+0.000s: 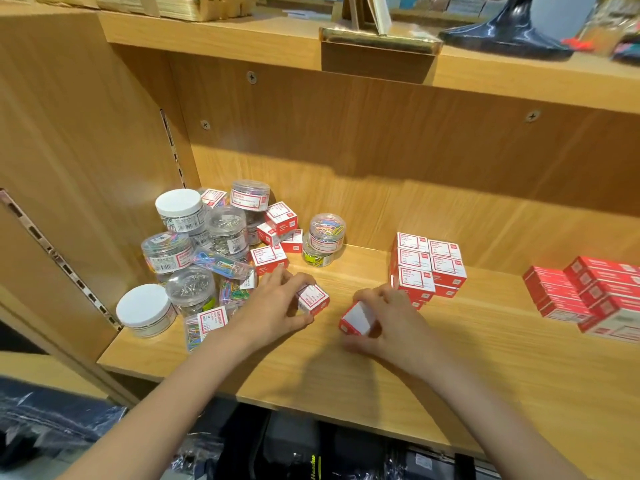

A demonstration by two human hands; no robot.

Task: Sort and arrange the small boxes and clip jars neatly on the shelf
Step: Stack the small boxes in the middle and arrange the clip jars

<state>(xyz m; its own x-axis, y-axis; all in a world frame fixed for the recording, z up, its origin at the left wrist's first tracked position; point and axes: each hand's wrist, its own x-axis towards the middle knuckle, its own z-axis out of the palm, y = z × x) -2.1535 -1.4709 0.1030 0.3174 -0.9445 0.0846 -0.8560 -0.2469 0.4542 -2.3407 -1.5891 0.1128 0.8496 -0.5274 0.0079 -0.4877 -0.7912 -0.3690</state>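
On the wooden shelf [450, 375], my left hand [277, 306] pinches one small red-and-white box [313, 299] beside the jumbled clip jars [207, 244]; my right hand [391, 323] grips another box [358, 318] near the stacked boxes [427, 265].

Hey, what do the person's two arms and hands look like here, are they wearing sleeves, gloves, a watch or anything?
Both forearms are bare as far as the picture shows: no sleeves reach into view, and neither wrist carries a watch or bracelet. The left hand and the right hand wear no gloves, and no rings show on the visible fingers. The right hand is slightly blurred, so fine detail there is hard to tell.
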